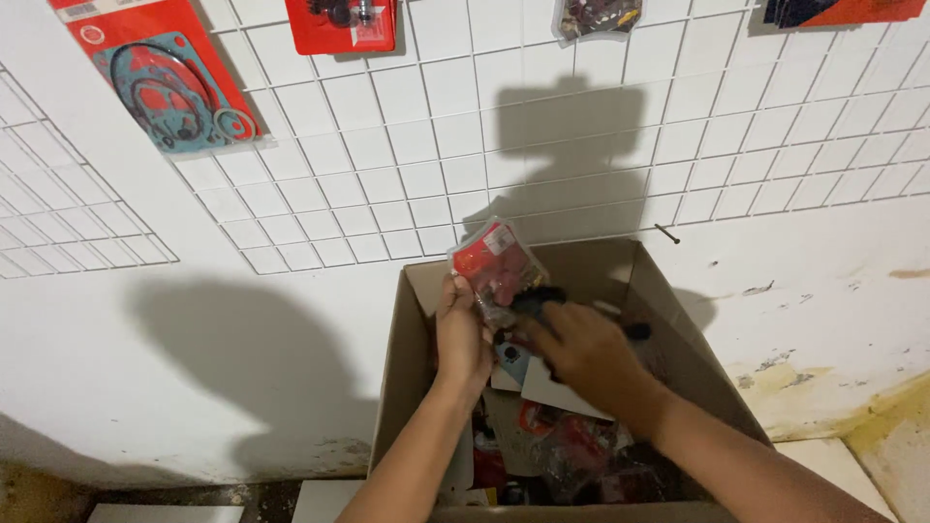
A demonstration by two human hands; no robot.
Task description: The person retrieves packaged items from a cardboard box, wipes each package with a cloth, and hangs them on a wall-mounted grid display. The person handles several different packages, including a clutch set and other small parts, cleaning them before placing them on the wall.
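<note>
The left hand (463, 334) rises upright from the open cardboard box (412, 358), forearm running in from 6 o'clock, its grip closed on a small clear packet (492, 266) with a red card inside, held above the box's back edge. The right hand (581, 353), at 3 o'clock of the left, reaches in from 5 o'clock, knuckles up; its grip curls around a dark object (539, 296), blurred, just under the packet. More red packets (572, 450) lie in the box. Above, a wire grid (417, 126) carries hanging packs.

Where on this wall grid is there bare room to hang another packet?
Bare white wire grid between the red gasket packet and the camera's shadow. The brown cardboard box is crowded; both hands hold a clear packet.
</note>
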